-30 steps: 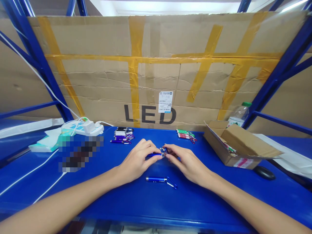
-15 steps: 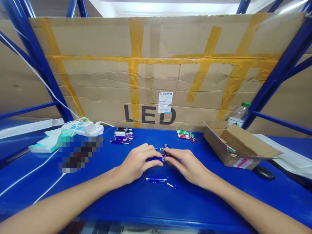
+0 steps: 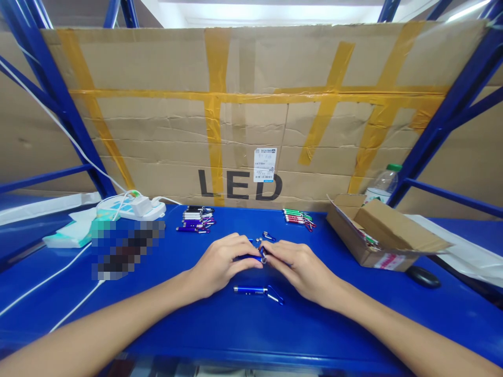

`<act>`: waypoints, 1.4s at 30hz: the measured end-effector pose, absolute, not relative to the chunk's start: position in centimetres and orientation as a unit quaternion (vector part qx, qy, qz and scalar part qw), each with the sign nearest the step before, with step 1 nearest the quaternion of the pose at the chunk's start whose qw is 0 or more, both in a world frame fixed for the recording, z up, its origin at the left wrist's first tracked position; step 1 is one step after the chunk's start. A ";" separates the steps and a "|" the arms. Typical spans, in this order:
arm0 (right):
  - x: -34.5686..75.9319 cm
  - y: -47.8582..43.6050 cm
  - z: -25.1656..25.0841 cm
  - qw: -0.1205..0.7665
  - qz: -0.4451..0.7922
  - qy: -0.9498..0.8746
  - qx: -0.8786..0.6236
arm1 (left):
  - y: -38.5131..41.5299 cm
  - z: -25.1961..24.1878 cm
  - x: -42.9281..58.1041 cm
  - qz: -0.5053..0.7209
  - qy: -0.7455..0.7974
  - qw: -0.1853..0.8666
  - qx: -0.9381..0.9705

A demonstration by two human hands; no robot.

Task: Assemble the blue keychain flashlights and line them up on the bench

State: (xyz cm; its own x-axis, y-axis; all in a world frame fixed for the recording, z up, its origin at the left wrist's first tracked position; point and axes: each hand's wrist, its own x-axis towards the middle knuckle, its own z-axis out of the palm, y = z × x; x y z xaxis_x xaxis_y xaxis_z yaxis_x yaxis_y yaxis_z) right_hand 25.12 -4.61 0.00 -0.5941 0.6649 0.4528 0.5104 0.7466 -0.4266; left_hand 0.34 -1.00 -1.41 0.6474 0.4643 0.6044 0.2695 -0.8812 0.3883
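Below the frame's centre, a glossy, cylindrical blue penlight tube [image 3: 251,257] is pinched by the left hand [image 3: 220,264], its long axis nearly horizontal, its silvery end pointed frame-right. There, a small blue part [image 3: 263,252], its shape largely hidden, is pinched by the right hand [image 3: 302,264].

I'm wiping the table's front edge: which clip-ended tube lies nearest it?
The blue tube lying alone on the near side of the left hand and right hand; the black-silver-purple group and green-red group lie farther back.
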 end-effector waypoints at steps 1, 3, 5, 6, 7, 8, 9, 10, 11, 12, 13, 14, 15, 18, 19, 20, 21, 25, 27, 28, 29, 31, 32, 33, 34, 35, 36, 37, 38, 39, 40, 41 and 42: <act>25.1 -4.6 0.0 0.304 0.121 -0.886 -0.330 | -1.0 -1.4 0.4 0.368 0.205 0.136 0.897; 25.2 -4.7 0.0 0.304 0.108 -0.889 -0.324 | -1.0 -1.5 0.4 0.369 0.207 0.139 0.895; 25.2 -4.7 -0.1 0.308 0.094 -0.892 -0.316 | -0.9 -1.6 0.4 0.372 0.208 0.139 0.894; 25.3 -4.7 -0.2 0.310 0.085 -0.894 -0.313 | -0.9 -1.6 0.4 0.374 0.207 0.137 0.894; 25.3 -4.7 -0.3 0.314 0.073 -0.895 -0.308 | -0.9 -1.6 0.5 0.375 0.207 0.135 0.893; 25.4 -4.7 -0.3 0.319 0.059 -0.897 -0.301 | -1.0 -1.6 0.5 0.377 0.206 0.132 0.893; 25.4 -4.7 -0.4 0.324 0.046 -0.898 -0.294 | -1.0 -1.6 0.5 0.379 0.206 0.129 0.893; 25.4 -4.7 -0.4 0.329 0.034 -0.899 -0.288 | -1.0 -1.5 0.5 0.379 0.207 0.127 0.893; 25.5 -4.7 -0.5 0.333 0.027 -0.899 -0.283 | -1.0 -1.5 0.5 0.379 0.209 0.126 0.892; 25.5 -4.7 -0.4 0.336 0.023 -0.900 -0.279 | -1.0 -1.5 0.5 0.380 0.212 0.126 0.892; 25.5 -4.7 -0.4 0.337 0.022 -0.900 -0.276 | -1.0 -1.5 0.5 0.380 0.215 0.126 0.891; 25.5 -4.7 -0.4 0.338 0.023 -0.900 -0.274 | -1.1 -1.5 0.5 0.381 0.218 0.128 0.890; 25.5 -4.7 -0.4 0.338 0.025 -0.900 -0.273 | -1.1 -1.4 0.5 0.381 0.221 0.129 0.888; 25.4 -4.7 -0.4 0.334 0.036 -0.900 -0.277 | -1.1 -1.4 0.5 0.384 0.226 0.133 0.885; 25.4 -4.7 -0.5 0.330 0.041 -0.900 -0.282 | -1.1 -1.4 0.4 0.385 0.229 0.134 0.884; 25.4 -4.7 -0.5 0.324 0.046 -0.900 -0.289 | -1.1 -1.5 0.4 0.385 0.233 0.134 0.883; 25.4 -4.6 -0.6 0.317 0.050 -0.899 -0.296 | -1.2 -1.5 0.4 0.384 0.238 0.134 0.882; 25.2 -4.6 -0.8 0.302 0.066 -0.898 -0.313 | -1.2 -1.4 0.4 0.381 0.249 0.120 0.882; 25.1 -4.6 -0.7 0.304 0.066 -0.894 -0.323 | -1.1 -1.4 0.4 0.375 0.261 0.112 0.882; 25.1 -4.5 -0.7 0.302 0.065 -0.891 -0.333 | -1.0 -1.4 0.4 0.369 0.270 0.111 0.883; 25.0 -4.5 -0.7 0.298 0.064 -0.888 -0.345 | -0.9 -1.4 0.4 0.359 0.280 0.111 0.883; 25.0 -4.5 -0.6 0.284 0.064 -0.884 -0.367 | -0.8 -1.4 0.3 0.339 0.295 0.114 0.886; 25.0 -4.4 -0.7 0.278 0.063 -0.882 -0.375 | -0.7 -1.4 0.3 0.329 0.301 0.117 0.887; 25.0 -4.4 -0.7 0.274 0.059 -0.881 -0.380 | -0.7 -1.4 0.3 0.320 0.307 0.120 0.888; 25.0 -4.4 -0.7 0.272 0.056 -0.881 -0.383 | -0.7 -1.4 0.3 0.312 0.311 0.122 0.889; 25.0 -4.4 -0.7 0.270 0.052 -0.882 -0.383 | -0.7 -1.4 0.3 0.305 0.315 0.124 0.890; 25.0 -4.4 -0.6 0.268 0.050 -0.883 -0.382 | -0.7 -1.4 0.2 0.297 0.317 0.126 0.892; 25.0 -4.4 -0.6 0.265 0.051 -0.884 -0.381 | -0.7 -1.4 0.2 0.289 0.316 0.129 0.894; 25.0 -4.4 -0.5 0.260 0.052 -0.885 -0.383 | -0.7 -1.4 0.2 0.280 0.311 0.133 0.898; 25.0 -4.4 -0.4 0.253 0.054 -0.885 -0.386 | -0.8 -1.4 0.2 0.270 0.303 0.138 0.904; 24.9 -4.4 -0.3 0.248 0.054 -0.884 -0.393 | -0.9 -1.4 0.2 0.259 0.291 0.145 0.909; 24.9 -4.3 -0.3 0.244 0.051 -0.881 -0.402 | -1.0 -1.4 0.3 0.251 0.279 0.151 0.915; 25.0 -4.3 -0.3 0.240 0.047 -0.878 -0.412 | -1.1 -1.3 0.3 0.243 0.267 0.157 0.919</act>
